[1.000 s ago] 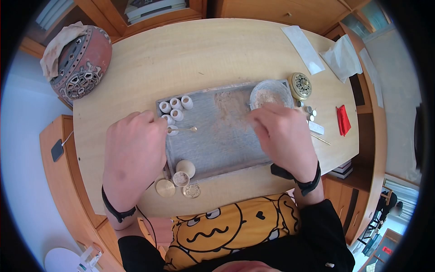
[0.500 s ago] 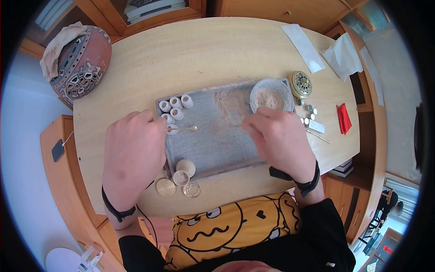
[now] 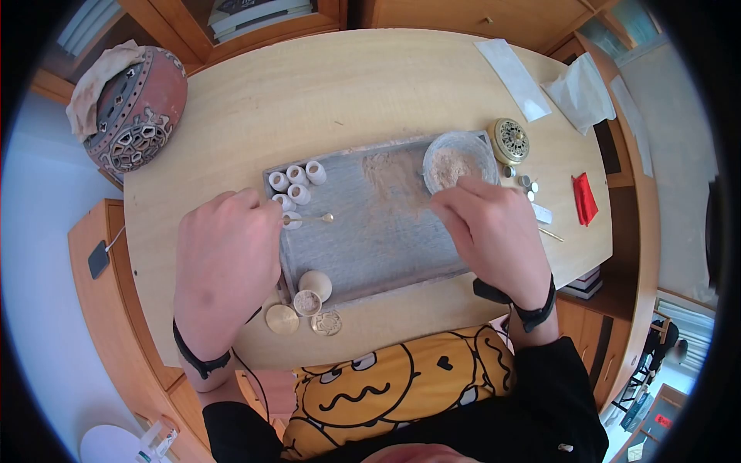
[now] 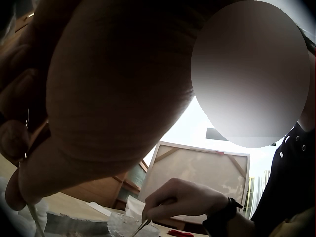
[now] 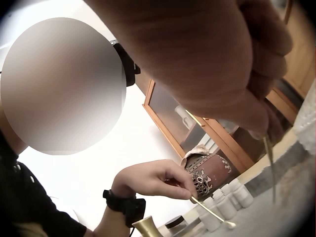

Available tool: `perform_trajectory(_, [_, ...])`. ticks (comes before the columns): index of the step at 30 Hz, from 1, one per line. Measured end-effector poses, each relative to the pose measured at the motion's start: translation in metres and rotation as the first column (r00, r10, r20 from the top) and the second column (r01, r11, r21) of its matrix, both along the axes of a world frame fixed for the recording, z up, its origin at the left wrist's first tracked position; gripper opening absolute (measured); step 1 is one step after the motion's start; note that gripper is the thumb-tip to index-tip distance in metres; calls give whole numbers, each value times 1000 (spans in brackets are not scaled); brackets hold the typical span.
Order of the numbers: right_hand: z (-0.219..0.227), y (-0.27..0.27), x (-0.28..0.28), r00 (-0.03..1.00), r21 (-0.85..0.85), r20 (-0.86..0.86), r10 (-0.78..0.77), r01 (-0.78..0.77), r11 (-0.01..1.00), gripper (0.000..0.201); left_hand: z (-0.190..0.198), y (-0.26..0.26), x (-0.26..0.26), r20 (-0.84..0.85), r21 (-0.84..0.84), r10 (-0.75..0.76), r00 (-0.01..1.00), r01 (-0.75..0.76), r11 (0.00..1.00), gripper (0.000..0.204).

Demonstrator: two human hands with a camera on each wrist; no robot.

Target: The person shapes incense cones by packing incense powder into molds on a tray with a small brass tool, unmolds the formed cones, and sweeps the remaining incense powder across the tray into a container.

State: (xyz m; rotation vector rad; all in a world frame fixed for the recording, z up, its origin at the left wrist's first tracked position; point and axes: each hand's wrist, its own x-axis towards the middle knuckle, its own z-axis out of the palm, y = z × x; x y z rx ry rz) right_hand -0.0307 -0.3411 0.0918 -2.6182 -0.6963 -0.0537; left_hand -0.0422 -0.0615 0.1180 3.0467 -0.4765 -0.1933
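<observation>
My left hand (image 3: 231, 258) pinches a small brass spoon (image 5: 212, 213) by its handle. The spoon's bowl hangs over the left part of the grey tray (image 3: 347, 258), beside several white vials (image 3: 315, 171). My right hand (image 3: 498, 235) grips a thin brass tool (image 5: 269, 160) that points down over the tray, at the near side of a rough glass bowl (image 3: 491, 154). That bowl stands in the tray's far right corner and holds pale brown powder (image 3: 454, 166). More powder (image 3: 390, 176) lies spread on the tray near its far edge.
A brass vessel (image 3: 316, 282) with powder, a round brass lid (image 3: 282, 319) and an openwork disc (image 3: 326, 322) are at the near left. Right of the tray are a brass censer (image 3: 510, 141), small jars and a red pouch (image 3: 584, 201). A patterned pot (image 3: 147, 108) stands far left.
My right hand first moved a little left, away from the bowl, then back right to its near side. My left hand and the spoon have stayed almost still.
</observation>
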Motion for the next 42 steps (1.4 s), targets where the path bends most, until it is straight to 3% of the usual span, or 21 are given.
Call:
perform_trajectory(4, [5,-2,-16,987,65,-77,138,-133,989,4,-1,0,-1,10,10,3,1000,-3,1000,10])
perform_trajectory(11, [10,2,-13,980,151,-157,122,-98,984,6,1,1,-1,-6,-71,0,1000,-1,997,8])
perform_trajectory(16, [11,10,-9,911,382,-350,219,-75,921,7,7,7,-2,20,-151,-21,1000,24,988,9])
perform_trajectory(20, [2,16,-3,903,408,-335,268,-117,905,7,7,8,-2,23,-150,-34,999,37,988,9])
perform_trajectory(23, [-8,15,1,920,378,-301,250,-126,917,8,7,8,-3,8,-159,-40,999,41,986,9])
perform_trajectory(25, [-11,17,5,887,426,-399,235,-48,904,10,8,9,-4,10,-132,-51,999,52,990,8])
perform_trajectory(29, [-17,23,14,880,402,-399,256,-83,912,15,6,8,-5,14,-112,-64,998,65,992,7])
perform_trajectory(31, [-19,23,18,922,387,-382,63,98,917,14,6,6,-6,20,-104,-64,998,66,992,7])
perform_trajectory(34, [-17,22,26,924,381,-377,-71,224,897,14,4,4,-5,34,-111,-100,994,103,988,8])
perform_trajectory(38, [-17,21,18,905,403,-422,-49,235,885,14,1,-1,-6,56,-110,-111,992,117,987,9])
perform_trajectory(40, [-27,22,15,940,467,-267,214,-68,882,14,2,-3,-6,29,-90,-111,993,113,989,11])
perform_trajectory(42, [-28,22,17,942,474,-265,205,-58,879,13,2,-5,-6,42,-91,-117,992,121,989,11])
